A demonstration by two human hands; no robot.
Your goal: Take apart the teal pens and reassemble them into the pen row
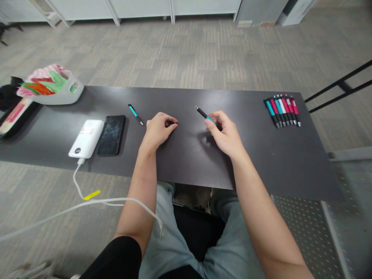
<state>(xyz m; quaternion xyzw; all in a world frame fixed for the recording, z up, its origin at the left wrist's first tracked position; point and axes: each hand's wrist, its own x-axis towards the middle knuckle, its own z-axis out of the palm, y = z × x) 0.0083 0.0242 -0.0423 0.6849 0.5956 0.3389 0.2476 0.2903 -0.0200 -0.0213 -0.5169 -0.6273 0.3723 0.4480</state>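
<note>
My right hand (225, 130) is closed around a teal and black pen (208, 117), held above the dark table (186, 155). Its metal tip points up and to the left, away from me; the rear end is hidden in my palm. My left hand (160, 130) rests on the tabletop with its fingers curled and the thumb and forefinger meeting in a pinch. Whether anything small lies between those fingertips I cannot make out. Just left of that hand lies another teal and black pen (135, 114), slanted, with its tip toward me.
Several teal, red and white pens (281, 111) lie side by side at the table's right end. To the left are a black phone (112, 135) and a white power bank (87, 137) with a white cable (76, 180). A white basket (65, 91) with colourful packages stands at the far left.
</note>
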